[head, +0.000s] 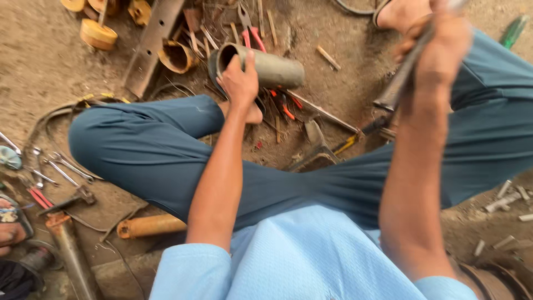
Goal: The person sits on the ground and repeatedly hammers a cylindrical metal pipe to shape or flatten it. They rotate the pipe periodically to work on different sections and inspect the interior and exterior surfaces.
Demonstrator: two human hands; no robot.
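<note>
Left hand (240,83) wraps its fingers over a grey metal pipe (266,68); red-handled pliers (251,30) lie at twelve o'clock. Right hand (444,47), fisted around a blurred metal rod (402,75), sits at three o'clock.

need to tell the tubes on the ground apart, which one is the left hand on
The grey metal tube lying ahead of the knees; the left hand grips its open end. The orange tube lies untouched by the left thigh.

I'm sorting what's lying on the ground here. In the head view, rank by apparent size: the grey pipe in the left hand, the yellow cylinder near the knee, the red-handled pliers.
1. grey pipe, held by the left hand.
2. yellow cylinder, shorter and thinner, though partly hidden by the leg.
3. red-handled pliers, smallest; they lie farthest off, so this is unsure.
</note>
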